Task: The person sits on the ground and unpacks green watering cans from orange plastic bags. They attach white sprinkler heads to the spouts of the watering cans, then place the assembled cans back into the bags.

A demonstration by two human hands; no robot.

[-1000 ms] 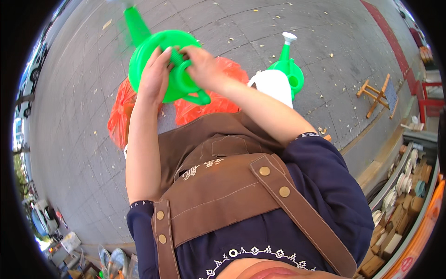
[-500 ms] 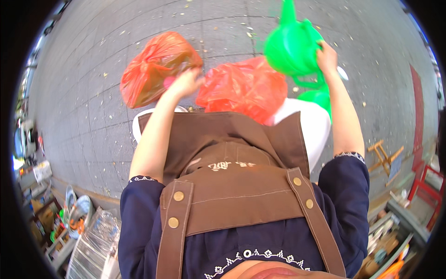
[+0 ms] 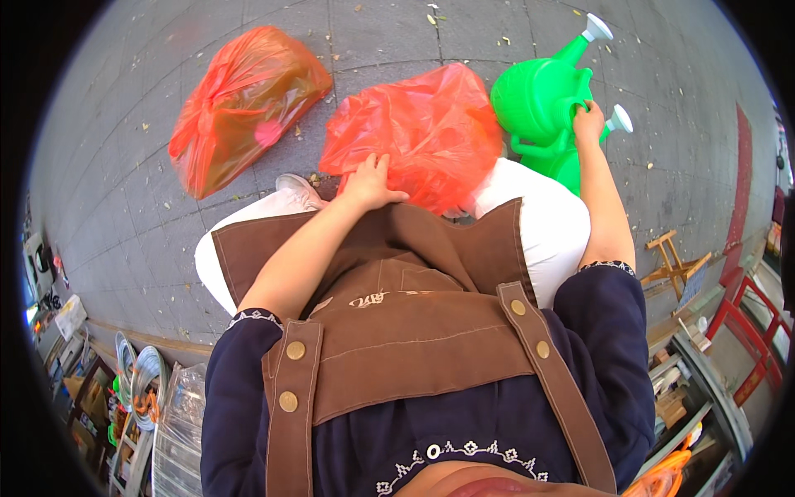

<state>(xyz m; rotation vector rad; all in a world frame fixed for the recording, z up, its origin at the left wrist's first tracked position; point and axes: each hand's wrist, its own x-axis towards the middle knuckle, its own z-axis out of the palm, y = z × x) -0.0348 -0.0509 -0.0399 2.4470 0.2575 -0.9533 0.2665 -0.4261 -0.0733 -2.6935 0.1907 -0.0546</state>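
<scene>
Pavement of grey slabs (image 3: 149, 215) is seen from above, with a person in a brown apron (image 3: 397, 331) bent over it. The left hand (image 3: 370, 184) is laid, fingers spread and gripping nothing, on the near edge of a red plastic bag (image 3: 418, 132) just ahead of the knees. The right hand (image 3: 588, 123) is closed around the handle of a green watering can (image 3: 542, 99), held at the right beside that bag. A second, knotted red bag (image 3: 240, 103) lies apart at the far left.

Left hand (image 3: 370, 184) flat on red plastic bag (image 3: 414, 137); right hand (image 3: 587, 123) gripping green watering can (image 3: 538, 99) handle.
</scene>
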